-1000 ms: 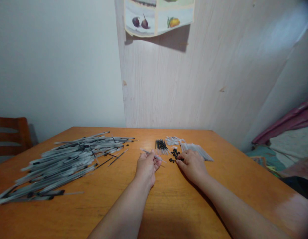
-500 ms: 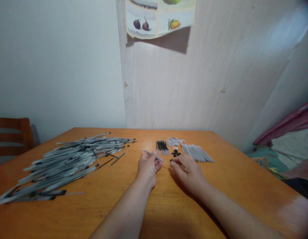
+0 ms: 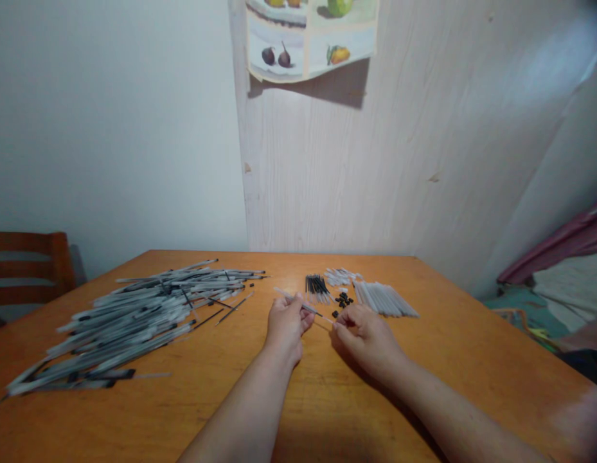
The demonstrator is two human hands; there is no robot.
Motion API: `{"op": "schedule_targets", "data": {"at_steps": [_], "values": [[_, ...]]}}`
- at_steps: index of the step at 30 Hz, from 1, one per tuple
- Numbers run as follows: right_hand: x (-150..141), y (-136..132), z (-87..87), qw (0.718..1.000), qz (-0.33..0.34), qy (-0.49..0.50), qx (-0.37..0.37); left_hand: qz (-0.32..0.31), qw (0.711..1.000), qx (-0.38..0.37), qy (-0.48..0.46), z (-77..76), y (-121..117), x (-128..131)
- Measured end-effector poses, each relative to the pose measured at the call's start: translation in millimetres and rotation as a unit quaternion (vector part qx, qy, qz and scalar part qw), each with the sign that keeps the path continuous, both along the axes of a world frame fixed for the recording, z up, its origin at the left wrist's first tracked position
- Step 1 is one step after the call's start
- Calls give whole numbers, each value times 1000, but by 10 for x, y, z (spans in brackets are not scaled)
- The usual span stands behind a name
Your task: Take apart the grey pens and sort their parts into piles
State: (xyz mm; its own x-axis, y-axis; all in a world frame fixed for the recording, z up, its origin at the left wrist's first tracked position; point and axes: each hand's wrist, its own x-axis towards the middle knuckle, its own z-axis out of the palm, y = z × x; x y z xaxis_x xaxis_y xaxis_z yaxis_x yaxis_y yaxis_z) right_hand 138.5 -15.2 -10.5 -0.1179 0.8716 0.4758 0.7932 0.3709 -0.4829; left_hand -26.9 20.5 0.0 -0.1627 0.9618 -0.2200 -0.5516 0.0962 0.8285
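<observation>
My left hand (image 3: 288, 321) is closed around a clear pen barrel (image 3: 283, 293), with a thin refill (image 3: 326, 318) sticking out of its right end. The thumb and forefinger of my right hand (image 3: 363, 334) pinch the free end of that refill. Just above my right fingertips lie several small black end plugs (image 3: 344, 299), one of them a little apart. Behind the hands are a cluster of dark refills (image 3: 317, 286), a small pile of clear caps (image 3: 341, 276) and a row of clear pen barrels (image 3: 385, 299).
A large heap of pens (image 3: 148, 315) covers the left side of the wooden table (image 3: 317, 411), with a few loose refills (image 3: 235, 307) at its right edge. A wooden chair (image 3: 33, 263) stands at the left. Fabric lies beyond the table at the right.
My right fingers have let go of a black end plug, which now lies near the others, and have taken hold of the refill's end. Dark refill now shows outside the barrel.
</observation>
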Motion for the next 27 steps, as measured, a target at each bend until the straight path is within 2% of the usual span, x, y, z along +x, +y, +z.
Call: {"op": "schedule_targets", "data": {"at_steps": [7, 12, 14, 19, 27], "values": [[122, -42, 152, 999, 25, 2, -20, 75, 996, 9, -48, 35, 153, -256], [239, 11, 189, 999, 43, -5, 13, 145, 987, 6, -67, 42, 229, -373], [254, 43, 183, 1000, 12, -21, 19, 151, 986, 8, -68, 28, 238, -375], [153, 97, 218, 990, -111, -92, -2, 116, 991, 23, -55, -28, 223, -307], [-109, 222, 403, 957, -178, -224, -40, 94, 995, 4, -17, -74, 220, -242]]}}
